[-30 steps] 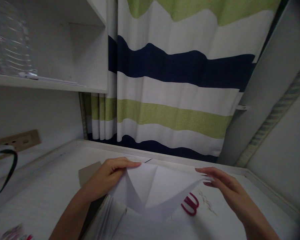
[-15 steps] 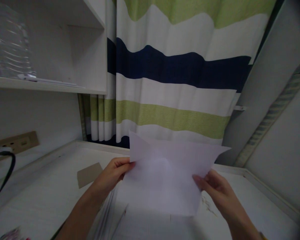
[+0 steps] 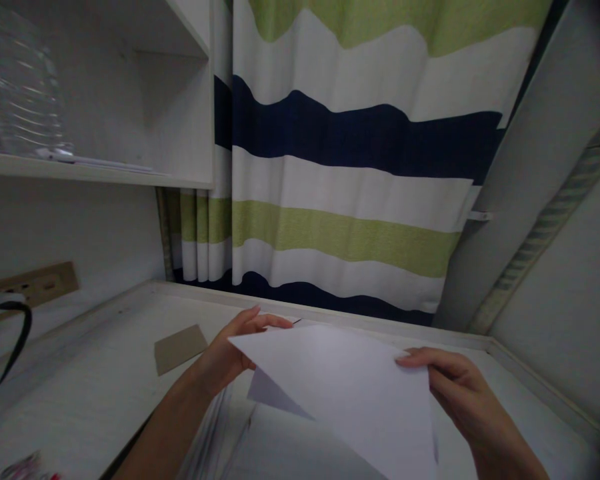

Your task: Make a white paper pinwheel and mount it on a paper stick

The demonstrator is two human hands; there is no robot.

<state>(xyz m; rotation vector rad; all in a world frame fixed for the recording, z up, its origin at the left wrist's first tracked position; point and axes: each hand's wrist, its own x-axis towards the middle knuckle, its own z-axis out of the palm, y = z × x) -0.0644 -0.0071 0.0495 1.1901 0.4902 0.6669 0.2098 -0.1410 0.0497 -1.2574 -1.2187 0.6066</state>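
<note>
A folded white sheet of paper (image 3: pixel 350 393) hangs in the air just above the white desk (image 3: pixel 95 387), between both hands. My left hand (image 3: pixel 235 350) is behind its upper left corner, fingers curled against the paper's back. My right hand (image 3: pixel 455 393) pinches the sheet's right edge with thumb under and fingers on top. The paper tilts down toward me and hides what lies beneath it. A stack of white sheets (image 3: pixel 215 433) lies on the desk under my left forearm.
A brown card piece (image 3: pixel 180 348) lies on the desk to the left. A wall shelf (image 3: pixel 95 170) with a clear plastic container (image 3: pixel 20 80) hangs above left. A socket strip with a black cable (image 3: pixel 15 313) is at far left. A striped curtain (image 3: pixel 350 173) hangs behind the desk.
The paper was lifted upright half a second ago; now it is lowered and tipped flatter toward me. The red scissors seen a second ago are covered by the sheet.
</note>
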